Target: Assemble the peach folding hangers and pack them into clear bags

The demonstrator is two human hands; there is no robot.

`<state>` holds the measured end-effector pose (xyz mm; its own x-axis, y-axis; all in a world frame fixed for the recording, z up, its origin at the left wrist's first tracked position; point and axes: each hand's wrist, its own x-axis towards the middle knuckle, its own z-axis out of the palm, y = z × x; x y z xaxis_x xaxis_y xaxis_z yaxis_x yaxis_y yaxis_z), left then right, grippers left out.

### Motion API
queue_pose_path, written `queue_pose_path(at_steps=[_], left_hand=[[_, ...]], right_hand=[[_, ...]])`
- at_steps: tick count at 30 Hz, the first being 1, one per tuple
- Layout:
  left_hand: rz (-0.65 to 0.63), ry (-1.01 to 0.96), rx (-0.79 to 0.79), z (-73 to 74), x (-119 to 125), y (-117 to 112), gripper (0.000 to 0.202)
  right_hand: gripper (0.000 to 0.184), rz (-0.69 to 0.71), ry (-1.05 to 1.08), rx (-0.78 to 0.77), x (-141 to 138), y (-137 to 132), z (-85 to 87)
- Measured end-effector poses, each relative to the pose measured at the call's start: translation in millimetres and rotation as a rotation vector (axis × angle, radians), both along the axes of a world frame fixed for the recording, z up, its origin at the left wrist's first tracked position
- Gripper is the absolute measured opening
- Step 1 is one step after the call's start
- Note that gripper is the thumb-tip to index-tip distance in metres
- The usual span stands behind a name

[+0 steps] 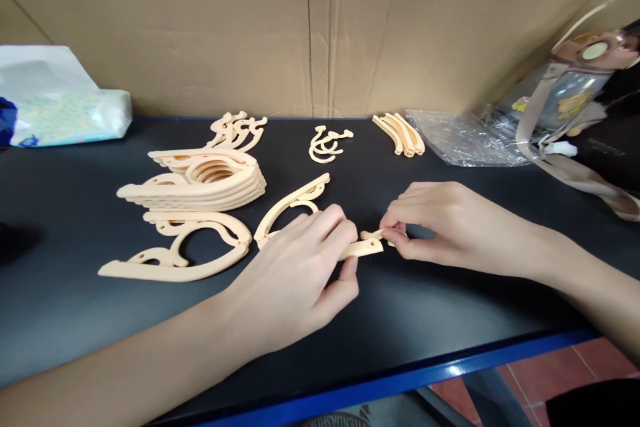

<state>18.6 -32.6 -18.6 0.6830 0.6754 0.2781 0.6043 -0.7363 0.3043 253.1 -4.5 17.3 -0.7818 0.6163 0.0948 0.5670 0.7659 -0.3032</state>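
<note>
My left hand [300, 273] grips a cream plastic folding hanger [367, 249]; its end, with a small hole, sticks out past my thumb and fingers. One curved arm of it rises behind my knuckles. Between the fingertips of my right hand [445, 227] is a small cream hook [371, 235], mostly hidden by the fingers. The hook's knobbed tip lies close by the hanger's holed end; whether they touch I cannot tell. Left of my left hand, a single folded hanger [175, 272] rests on the table, in front of a stack of similar hangers [225, 197].
Behind the stack lie several loose hanger pieces [237, 130]. Further right are a few small hooks [327, 145] and several straight arms [403, 133]. A clear plastic bag [460, 140], a strapped bottle [565, 100] and a tissue pack [70, 117] stand about. The black table [400, 320] has a blue edge.
</note>
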Motion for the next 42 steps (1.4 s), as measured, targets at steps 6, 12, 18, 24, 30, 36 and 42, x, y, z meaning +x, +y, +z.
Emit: queue_pose_path(at_steps=[6,12,18,24,30,36,42], left_hand=[[-0.024,-0.062,-0.045,-1.5,-3.4,5.0,0.024],[-0.017,-0.056,-0.120,-1.3,-4.9,7.5,0.021],[-0.061,-0.110,-0.165,-2.6,-4.2,4.6,0.027],[-0.091,-0.147,-0.277,0.1,-3.7,2.8,0.021],[-0.085,-0.156,-0.364,4.8,-2.0,0.8,0.019],[-0.058,-0.197,-0.471,6.2,-0.8,1.4,0.014],[-0.013,-0.209,-0.639,6.1,-1.0,1.5,0.013]], right_hand=[[0.014,0.019,0.081,0.173,-0.7,-6.1,3.4],[0.019,0.067,0.073,0.301,-3.4,-9.4,1.8],[0.024,0.154,-0.004,0.363,-2.7,-9.1,3.2],[0.028,0.200,-0.053,0.435,-3.8,-14.5,0.7],[0.030,0.261,-0.087,0.499,-3.7,-18.1,-2.0],[0.034,0.311,-0.103,0.615,-5.9,-30.6,-2.6],[0.040,0.392,-0.208,0.838,-10.8,-45.4,0.6]])
